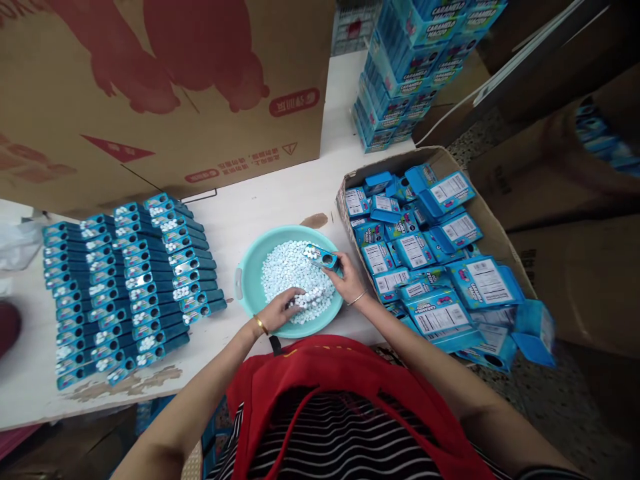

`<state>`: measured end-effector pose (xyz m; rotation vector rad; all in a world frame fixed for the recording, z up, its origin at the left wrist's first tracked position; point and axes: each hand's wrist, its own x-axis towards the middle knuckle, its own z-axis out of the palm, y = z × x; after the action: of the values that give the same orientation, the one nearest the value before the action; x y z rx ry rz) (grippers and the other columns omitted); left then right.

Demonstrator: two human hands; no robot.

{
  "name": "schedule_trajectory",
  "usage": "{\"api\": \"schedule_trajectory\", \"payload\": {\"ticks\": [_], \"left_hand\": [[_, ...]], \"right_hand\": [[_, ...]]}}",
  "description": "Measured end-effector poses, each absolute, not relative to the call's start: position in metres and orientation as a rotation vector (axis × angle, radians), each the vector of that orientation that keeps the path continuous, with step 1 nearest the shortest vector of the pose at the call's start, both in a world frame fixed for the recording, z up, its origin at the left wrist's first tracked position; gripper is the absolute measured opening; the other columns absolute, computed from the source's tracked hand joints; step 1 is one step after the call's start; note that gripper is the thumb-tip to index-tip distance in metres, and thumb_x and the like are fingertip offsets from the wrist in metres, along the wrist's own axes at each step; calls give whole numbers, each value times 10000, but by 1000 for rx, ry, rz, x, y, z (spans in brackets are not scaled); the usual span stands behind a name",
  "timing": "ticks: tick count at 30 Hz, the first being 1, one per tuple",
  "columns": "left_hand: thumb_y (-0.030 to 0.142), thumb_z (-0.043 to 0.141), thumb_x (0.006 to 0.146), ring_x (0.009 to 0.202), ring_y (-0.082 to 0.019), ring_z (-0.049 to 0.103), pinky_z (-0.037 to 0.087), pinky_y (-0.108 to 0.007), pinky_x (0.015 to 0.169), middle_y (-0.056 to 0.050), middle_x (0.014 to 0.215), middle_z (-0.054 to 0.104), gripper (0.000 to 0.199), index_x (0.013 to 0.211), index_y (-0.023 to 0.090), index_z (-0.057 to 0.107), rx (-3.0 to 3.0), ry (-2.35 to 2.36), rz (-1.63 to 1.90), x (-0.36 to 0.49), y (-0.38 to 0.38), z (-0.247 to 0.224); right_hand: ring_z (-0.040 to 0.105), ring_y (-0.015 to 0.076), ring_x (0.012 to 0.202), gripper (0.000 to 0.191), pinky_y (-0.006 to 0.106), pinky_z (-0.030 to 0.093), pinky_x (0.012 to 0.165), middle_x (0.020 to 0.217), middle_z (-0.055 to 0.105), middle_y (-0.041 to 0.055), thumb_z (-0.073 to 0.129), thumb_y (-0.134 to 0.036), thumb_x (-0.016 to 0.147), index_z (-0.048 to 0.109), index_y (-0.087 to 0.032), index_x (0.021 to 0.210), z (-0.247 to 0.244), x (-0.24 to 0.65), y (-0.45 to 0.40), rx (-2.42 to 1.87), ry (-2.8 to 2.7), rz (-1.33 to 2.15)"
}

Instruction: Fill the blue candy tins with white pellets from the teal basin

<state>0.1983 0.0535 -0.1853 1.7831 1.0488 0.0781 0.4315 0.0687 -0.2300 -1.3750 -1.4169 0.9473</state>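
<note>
A turquoise basin (244,257) full of small white candies (280,267) sits at the table's front edge. Over its right side, my right hand (347,279) grips a small blue box (320,256), tilted, with white candies on its face and a dark round hole at one end. My left hand (281,309) is down in the basin at the lower left, its fingers curled round some white candies.
Rows of filled blue boxes (145,280) stand on the table (255,193) at left. An open carton (440,157) of blue boxes lies at right. Behind are a large cardboard box (210,80) and stacked blue packs (400,80).
</note>
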Motion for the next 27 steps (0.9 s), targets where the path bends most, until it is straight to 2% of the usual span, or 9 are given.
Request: {"api": "schedule_trajectory", "payload": {"ticks": [5, 9, 11, 14, 16, 18, 22, 25, 27], "left_hand": [[300, 455, 895, 1033, -191, 546, 451, -339, 916, -96, 1162, 590, 348, 1224, 190, 481, 1882, 1105, 131, 187, 71, -123], [195, 431, 876, 1030, -200, 559, 457, -347, 915, -105, 1138, 589, 329, 1198, 168, 492, 2107, 1143, -47, 198, 89, -87], [130, 410, 855, 973, -216, 590, 482, -358, 861, -122, 1123, 585, 341, 1184, 143, 498, 2208, 1194, -262, 212, 93, -75], [52, 352, 830, 809, -220, 633, 511, -359, 688, -160, 1165, 551, 444, 1254, 125, 461, 2338, 1299, -605, 238, 90, -59], [17, 315, 822, 757, -205, 641, 503, -336, 617, -184, 1234, 509, 535, 1336, 143, 398, 2418, 1337, -710, 252, 85, -48], [11, 293, 835, 765, -191, 644, 496, -312, 612, -185, 1256, 498, 573, 1383, 166, 348, 2468, 1351, -719, 259, 80, -37], [96, 370, 865, 803, -191, 634, 493, -304, 663, -127, 1156, 568, 484, 1341, 177, 402, 2426, 1372, -563, 241, 83, -26], [271, 515, 856, 829, -174, 607, 485, -291, 725, -79, 1043, 598, 349, 1188, 163, 511, 2313, 1375, -139, 213, 93, -38], [339, 550, 843, 780, -152, 584, 468, -269, 713, -43, 904, 611, 281, 1056, 156, 556, 2207, 1421, 128, 200, 95, -56]], "right_hand": [[569, 257, 1053, 347, 446, 475, 925, 1111, 603, 93, 542, -180, 807, 496, -223, 1148, -233, 428, 66, -1331, -1561, 862], [547, 256, 1119, 451, 477, 454, 981, 1155, 595, 96, 463, -71, 759, 500, -229, 1180, -235, 420, 62, -1240, -1681, 793], [534, 251, 1145, 483, 484, 442, 1005, 1164, 589, 94, 442, -46, 747, 501, -234, 1188, -236, 416, 60, -1213, -1725, 776], [516, 250, 1169, 481, 501, 416, 1036, 1176, 579, 102, 434, -41, 758, 497, -227, 1197, -237, 411, 56, -1188, -1776, 768], [508, 252, 1178, 467, 504, 414, 1037, 1184, 572, 110, 434, -49, 775, 488, -221, 1207, -237, 409, 55, -1181, -1779, 777], [509, 249, 1176, 451, 493, 426, 1025, 1183, 571, 112, 436, -60, 789, 481, -222, 1208, -236, 408, 53, -1174, -1757, 807], [540, 238, 1139, 416, 460, 443, 996, 1170, 581, 106, 465, -90, 800, 479, -219, 1195, -232, 410, 49, -1162, -1656, 909], [575, 236, 1083, 359, 418, 476, 936, 1139, 598, 99, 517, -158, 820, 489, -206, 1174, -228, 410, 45, -1190, -1571, 989], [599, 233, 1029, 310, 388, 494, 888, 1086, 614, 88, 546, -211, 832, 504, -199, 1139, -225, 407, 43, -1198, -1542, 1032]]}}
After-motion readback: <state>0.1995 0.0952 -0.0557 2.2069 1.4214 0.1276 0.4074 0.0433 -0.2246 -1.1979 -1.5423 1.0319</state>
